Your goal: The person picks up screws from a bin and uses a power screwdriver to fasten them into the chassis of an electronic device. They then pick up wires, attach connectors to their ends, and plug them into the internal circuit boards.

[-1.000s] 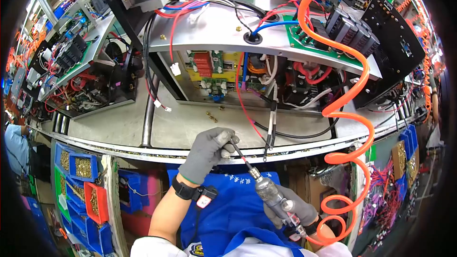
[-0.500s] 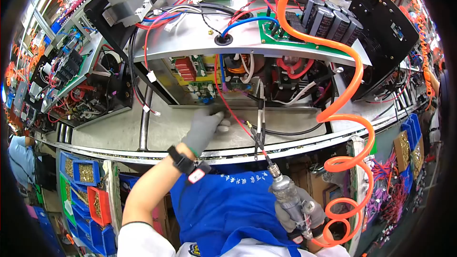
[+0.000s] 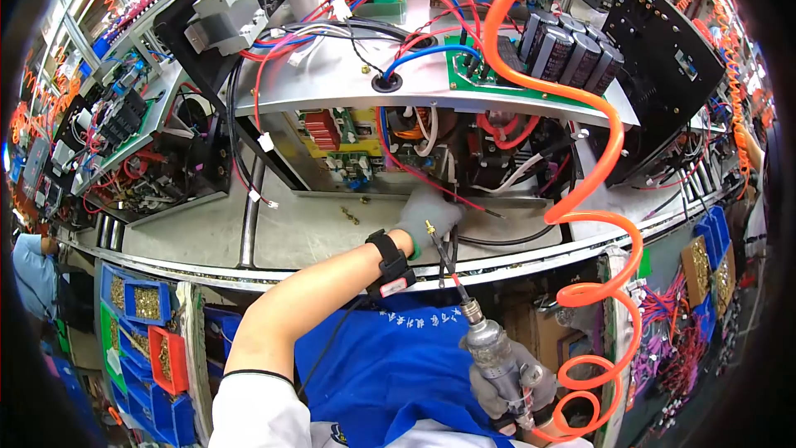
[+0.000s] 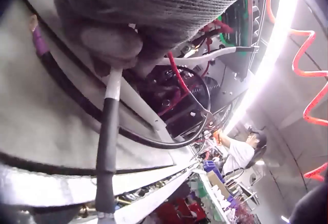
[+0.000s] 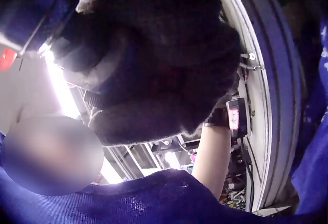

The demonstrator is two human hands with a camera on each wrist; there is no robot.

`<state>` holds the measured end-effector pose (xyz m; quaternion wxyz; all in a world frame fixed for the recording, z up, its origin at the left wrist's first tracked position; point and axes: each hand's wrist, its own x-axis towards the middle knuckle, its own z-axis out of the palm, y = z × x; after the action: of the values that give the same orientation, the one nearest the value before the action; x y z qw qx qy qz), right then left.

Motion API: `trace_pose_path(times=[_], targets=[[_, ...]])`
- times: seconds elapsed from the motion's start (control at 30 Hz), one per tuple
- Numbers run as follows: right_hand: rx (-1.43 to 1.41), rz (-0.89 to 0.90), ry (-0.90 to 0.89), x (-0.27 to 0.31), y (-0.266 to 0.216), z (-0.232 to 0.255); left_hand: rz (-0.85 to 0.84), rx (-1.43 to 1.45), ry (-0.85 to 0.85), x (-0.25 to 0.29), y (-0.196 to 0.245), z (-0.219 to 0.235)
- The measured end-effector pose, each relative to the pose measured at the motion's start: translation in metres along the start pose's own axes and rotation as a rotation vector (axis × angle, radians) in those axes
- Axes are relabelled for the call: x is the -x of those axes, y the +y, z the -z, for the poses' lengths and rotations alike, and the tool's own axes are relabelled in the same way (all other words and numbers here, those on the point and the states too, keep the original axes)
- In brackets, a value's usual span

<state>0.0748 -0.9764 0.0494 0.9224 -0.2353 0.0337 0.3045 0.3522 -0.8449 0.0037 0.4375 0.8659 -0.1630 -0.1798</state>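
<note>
My left grip on a cable at the chassis mouth, my right grip round the air screwdriver.

My left hand (image 3: 427,214) reaches across the table (image 3: 207,228) to the open front of the metal chassis (image 3: 348,75); in the left wrist view my gloved fingers (image 4: 110,42) pinch a cable (image 4: 107,137) with a white band and black sleeve, which hangs down from them over the grey tabletop. My right hand (image 3: 506,386) stays low by my blue apron (image 3: 398,365), fingers wrapped tight round the body of the pneumatic screwdriver (image 3: 489,344). Its bit points up toward my left wrist, close beside the black wrist strap (image 3: 388,261). The orange coiled hose (image 3: 593,199) loops from the tool's rear up past the chassis. A few brass screws (image 3: 351,216) lie on the table just left of my left hand.
</note>
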Motion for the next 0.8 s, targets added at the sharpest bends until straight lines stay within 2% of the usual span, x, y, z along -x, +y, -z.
trace_pose_path(times=[0.1, 0.2, 0.3, 0.33, 0.4, 0.5, 0.6, 0.73, 0.8], targets=[[0.000, 0.003, 0.003, -0.004, -0.002, -0.010, -0.063, -0.203, 0.025, 0.001, -0.007, 0.010], [-0.043, 0.012, -0.039, -0.007, -0.003, -0.012, -0.220, -0.496, 0.003, 0.025, -0.008, 0.058], [-0.021, 0.027, -0.032, -0.008, -0.002, -0.015, 0.103, -0.240, -0.311, 0.038, 0.017, 0.106], [-0.008, 0.038, -0.023, -0.008, -0.002, -0.016, 0.061, -0.143, -0.425, 0.025, -0.009, 0.108], [0.017, 0.065, 0.002, -0.012, 0.000, -0.018, 0.206, 0.205, -0.633, 0.029, -0.035, 0.118], [0.042, 0.074, 0.022, -0.019, 0.001, -0.020, 0.241, 0.210, -0.618, 0.045, -0.036, 0.139], [0.058, 0.074, 0.039, -0.030, 0.002, -0.027, -0.001, -0.212, -0.240, 0.041, -0.057, 0.133], [0.256, 0.033, 0.086, -0.048, 0.000, -0.035, -0.173, -0.767, 0.105, 0.042, -0.052, 0.135], [0.294, 0.042, 0.139, -0.058, 0.004, -0.041, -0.134, -0.675, 0.084, 0.047, -0.055, 0.144]])
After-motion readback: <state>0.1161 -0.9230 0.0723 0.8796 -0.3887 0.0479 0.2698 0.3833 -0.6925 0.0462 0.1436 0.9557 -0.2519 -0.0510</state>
